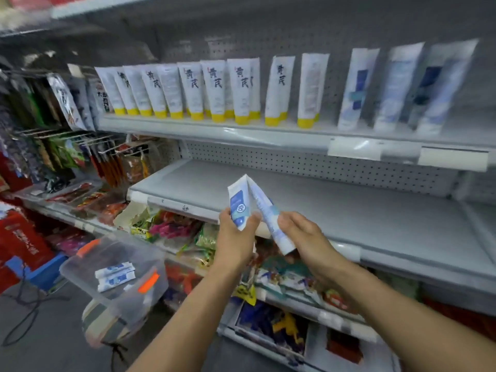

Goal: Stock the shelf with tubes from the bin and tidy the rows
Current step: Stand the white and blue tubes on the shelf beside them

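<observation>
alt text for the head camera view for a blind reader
A person's left hand and right hand each grip a white-and-blue plastic tube before a grey metal shelf. Yellow-capped white tubes line the shelf above; a clear plastic bin at lower left holds more tubes.

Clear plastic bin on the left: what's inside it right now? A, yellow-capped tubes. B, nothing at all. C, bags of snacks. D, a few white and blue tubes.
D: a few white and blue tubes lie flat on the bottom of the clear plastic bin.
</observation>
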{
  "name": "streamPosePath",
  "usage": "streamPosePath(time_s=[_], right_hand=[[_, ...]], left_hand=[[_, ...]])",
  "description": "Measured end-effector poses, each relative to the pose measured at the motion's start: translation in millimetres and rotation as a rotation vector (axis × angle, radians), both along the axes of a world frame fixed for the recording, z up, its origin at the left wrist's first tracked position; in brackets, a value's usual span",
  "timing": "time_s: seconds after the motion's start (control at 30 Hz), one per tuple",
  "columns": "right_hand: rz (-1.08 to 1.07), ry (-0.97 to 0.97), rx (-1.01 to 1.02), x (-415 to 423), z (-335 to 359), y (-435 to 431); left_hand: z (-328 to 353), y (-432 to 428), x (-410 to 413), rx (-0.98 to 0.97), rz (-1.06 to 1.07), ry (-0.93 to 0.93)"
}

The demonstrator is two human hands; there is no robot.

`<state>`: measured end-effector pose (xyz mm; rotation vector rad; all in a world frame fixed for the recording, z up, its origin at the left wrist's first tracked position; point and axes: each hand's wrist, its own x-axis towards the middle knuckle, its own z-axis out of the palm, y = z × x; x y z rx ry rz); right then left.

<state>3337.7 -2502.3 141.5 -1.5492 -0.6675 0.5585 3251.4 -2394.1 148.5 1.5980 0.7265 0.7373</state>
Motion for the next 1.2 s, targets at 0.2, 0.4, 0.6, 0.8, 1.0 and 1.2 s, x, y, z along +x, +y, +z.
streamPosePath(time_s=[0.2,0.4,0.6,0.8,1.0,1.2], right_hand=[[0.028,0.078,0.044,24,36,-87],[-0.059,0.123,0.088,45,64,-135],[-0.127,0.066,0.159,66,86,-181],[-0.224,-0.028,0.144,89,102,-200],[-0.29,-0.064,0.133,113,117,-207],[-0.43,-0.215,0.161,135,134,-210]], left_hand=[[33,-78,26,0.077,-0.119,-0.039],[56,-111,53,0.255,-0.167,-0.097],[71,-132,80,0.325,-0.225,-0.134],[84,-148,106,0.298,-0.257,-0.148],[100,-161,130,0.275,-0.313,-0.21],[110,-152,153,0.37,-0.334,-0.264]])
